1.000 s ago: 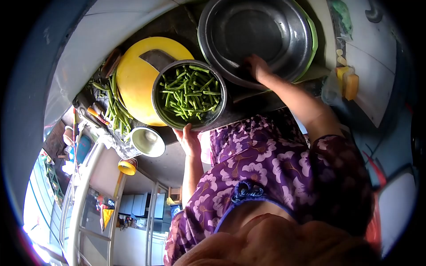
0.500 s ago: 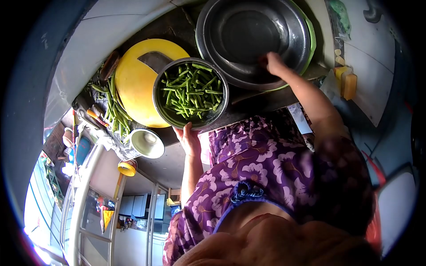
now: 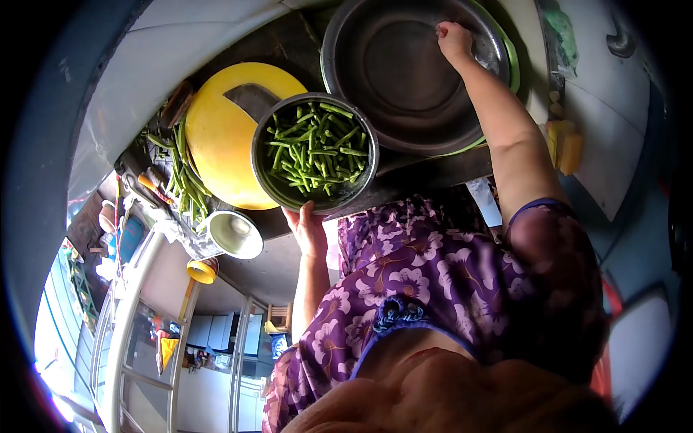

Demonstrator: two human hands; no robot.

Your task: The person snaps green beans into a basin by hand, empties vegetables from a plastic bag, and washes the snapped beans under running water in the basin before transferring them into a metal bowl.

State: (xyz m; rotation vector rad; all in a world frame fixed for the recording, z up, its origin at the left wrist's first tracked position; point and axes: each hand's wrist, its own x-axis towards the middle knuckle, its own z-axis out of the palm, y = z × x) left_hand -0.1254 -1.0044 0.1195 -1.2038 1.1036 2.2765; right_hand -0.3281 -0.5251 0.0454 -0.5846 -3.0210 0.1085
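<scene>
My left hand [image 3: 308, 229] grips the near rim of a dark pot [image 3: 369, 173], its thumb and fingers at the edge. Cut green beans [image 3: 315, 150] fill the pot. Over the far right part of a wide dark basin [image 3: 404, 133] is my right hand [image 3: 453, 40], its fingers curled together; whether they hold anything is too small to tell. A green rim shows beneath the basin. Left of the pot lies a round yellow board [image 3: 220, 155] with a dark cleaver blade [image 3: 250, 100] on it.
Long uncut beans [image 3: 184, 169] lie left of the board. A white bowl [image 3: 236, 234] sits at the counter's near left edge, with an orange-handled knife [image 3: 153, 189] beyond it. Yellow sponges [image 3: 564, 146] are at the right.
My right hand has moved from the basin's near side to its far right side. My left hand stays at the pot, which has shifted slightly to the right.
</scene>
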